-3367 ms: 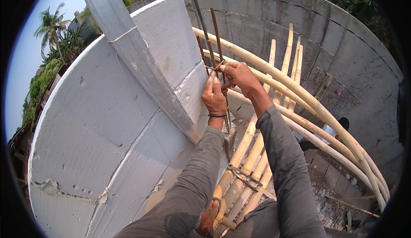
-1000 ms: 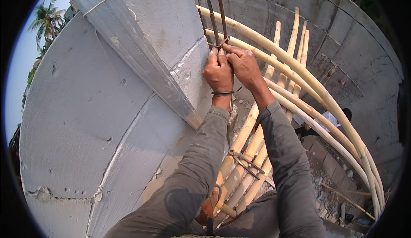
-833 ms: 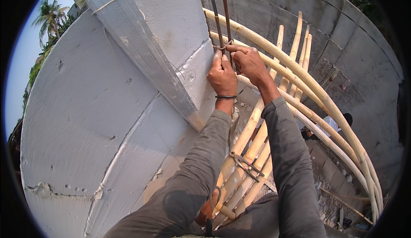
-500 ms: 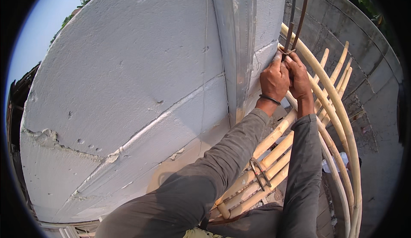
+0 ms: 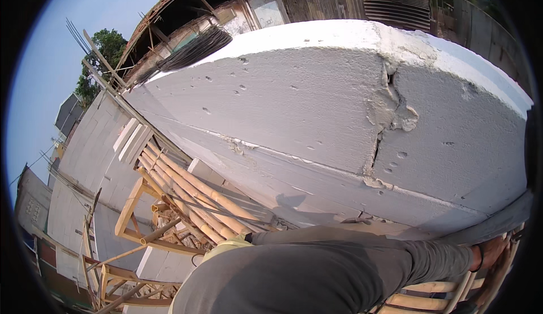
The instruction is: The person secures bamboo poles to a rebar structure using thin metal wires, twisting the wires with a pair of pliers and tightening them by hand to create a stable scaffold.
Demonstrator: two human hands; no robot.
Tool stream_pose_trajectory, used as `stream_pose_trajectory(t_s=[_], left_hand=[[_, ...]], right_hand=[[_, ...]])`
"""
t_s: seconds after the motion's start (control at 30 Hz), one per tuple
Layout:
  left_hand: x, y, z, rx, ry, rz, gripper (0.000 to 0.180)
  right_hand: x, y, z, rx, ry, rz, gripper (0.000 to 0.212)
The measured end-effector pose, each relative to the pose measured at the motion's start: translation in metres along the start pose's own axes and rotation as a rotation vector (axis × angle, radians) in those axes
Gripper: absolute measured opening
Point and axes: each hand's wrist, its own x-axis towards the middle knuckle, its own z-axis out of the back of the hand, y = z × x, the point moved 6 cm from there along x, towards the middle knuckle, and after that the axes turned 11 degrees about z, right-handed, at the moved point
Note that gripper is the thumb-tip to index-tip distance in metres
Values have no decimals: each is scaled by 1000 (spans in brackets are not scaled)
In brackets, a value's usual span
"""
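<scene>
My left hand (image 5: 493,253) is at the far right rim of the head view, beside the pale wall (image 5: 317,105) and next to light bamboo poles (image 5: 418,301). A dark band circles its wrist, and a grey sleeve covers the arm. Its fingers run into the dark rim, so their grip does not show. Just below it, a dim brown shape at the rim looks like my right hand (image 5: 493,283); its fingers are hidden too. The upright steel bars seen earlier are out of this view.
Bamboo poles (image 5: 192,192) lie along the wall's foot at left, beside wooden framing (image 5: 131,206) and stacked pale blocks (image 5: 134,139). A coil of dark wire (image 5: 195,51) rests on the wall's top. Behind stands a tiled-roof shed (image 5: 169,11) and rusty corrugated sheets (image 5: 396,9).
The view has swung left along the wall. Both hands, closed together at the upright steel bars before, now appear only at the right rim, and the bars have left the picture.
</scene>
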Motion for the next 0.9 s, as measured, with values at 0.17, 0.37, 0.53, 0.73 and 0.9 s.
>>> stream_pose_trajectory(t_s=[0.17, 0.37, 0.53, 0.73, 0.9], left_hand=[[18, 7, -11, -150, -60, 146, 57], [26, 5, -35, -66, 24, 162, 52], [30, -1, -26, -11, -185, 141, 45], [9, -16, 15, 214, -276, -71, 38], [-5, -6, 51, -203, -214, -30, 15]], right_hand=[[3, 16, -18, -127, -84, -45, 47], [3, 34, -25, -178, -95, -64, 43], [2, 41, -27, -188, -116, -43, 40], [0, 85, -69, -97, -81, 8, 38], [-26, 115, -96, 197, -235, -79, 19]])
